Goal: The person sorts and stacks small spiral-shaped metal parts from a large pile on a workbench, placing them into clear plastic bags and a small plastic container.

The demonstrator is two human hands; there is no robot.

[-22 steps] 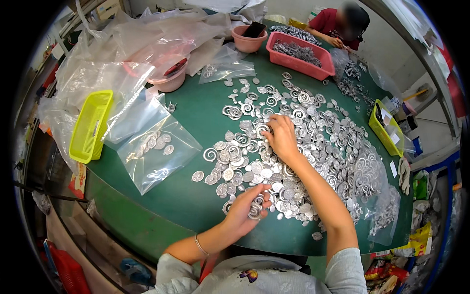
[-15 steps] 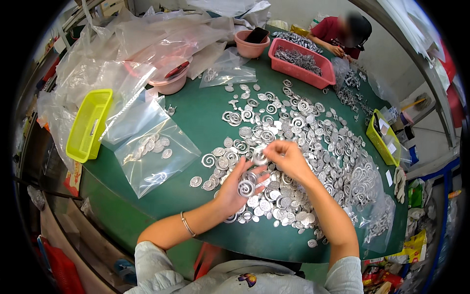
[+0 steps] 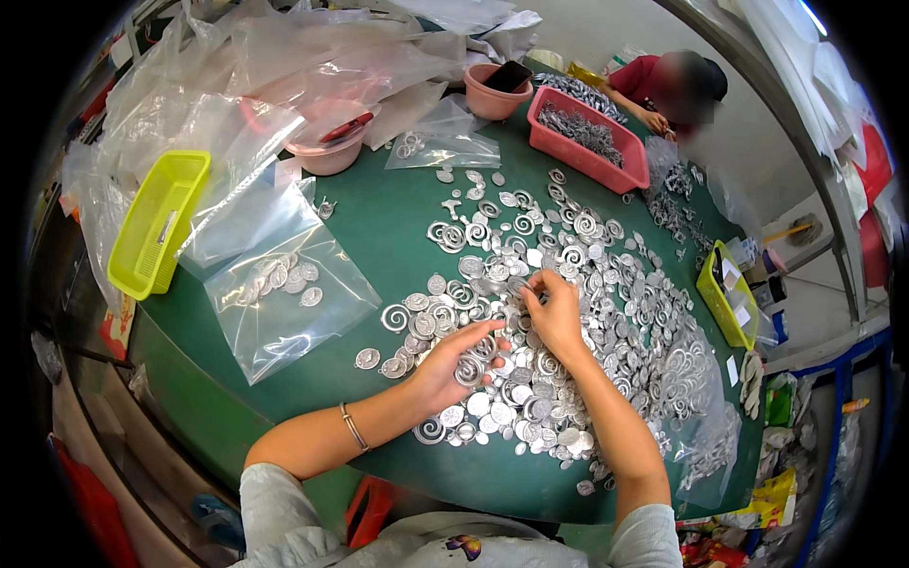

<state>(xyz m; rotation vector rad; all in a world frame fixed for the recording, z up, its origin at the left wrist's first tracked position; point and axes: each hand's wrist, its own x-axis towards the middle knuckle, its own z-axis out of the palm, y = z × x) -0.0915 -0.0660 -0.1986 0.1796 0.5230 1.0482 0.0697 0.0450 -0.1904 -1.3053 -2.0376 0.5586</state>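
Several silver spiral pendants (image 3: 470,368) rest in my left hand (image 3: 437,375), whose fingers curl around them with the palm turned up. Just right of it, my right hand (image 3: 559,320) reaches into the pile, its thumb and fingers pinching another spiral pendant (image 3: 518,287). Around both hands spreads a big heap of silver pendants (image 3: 615,312), spirals mixed with round and oval medals. A clear plastic bag (image 3: 284,322) with several oval medals (image 3: 284,277) in it lies left of the heap.
The green table (image 3: 341,204) carries yellow-green baskets (image 3: 156,227) at left and right. Pink bowls (image 3: 327,159), a pink tray (image 3: 587,142) of small metal parts and plastic sheets (image 3: 256,66) stand farther back. Bagged spirals (image 3: 691,379) lie right. A co-worker (image 3: 653,90) sits across.
My right hand has moved away from my left hand's fingertips, to the right and down onto the heap. My left hand has tilted and curled more around its spirals. The view has shifted slightly.
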